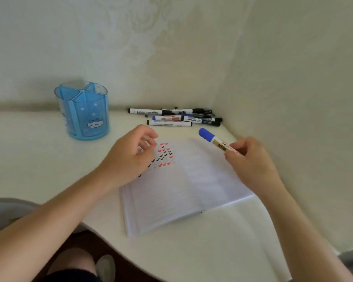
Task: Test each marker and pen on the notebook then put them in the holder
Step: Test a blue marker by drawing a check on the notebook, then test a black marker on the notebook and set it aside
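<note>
Head view: right hand (251, 159) pinches the capped blue marker (214, 139) by its tail, left hand (128, 157) loose and empty, so a jerky uncapping could flick it away.

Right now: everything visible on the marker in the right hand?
The marker has a blue cap, on, and a white barrel with a printed label; it looks plastic. The fingers of the right hand pinch its rear half. It is tilted, cap pointing up-left, held over the notebook's far edge. Nothing else touches it.
</note>
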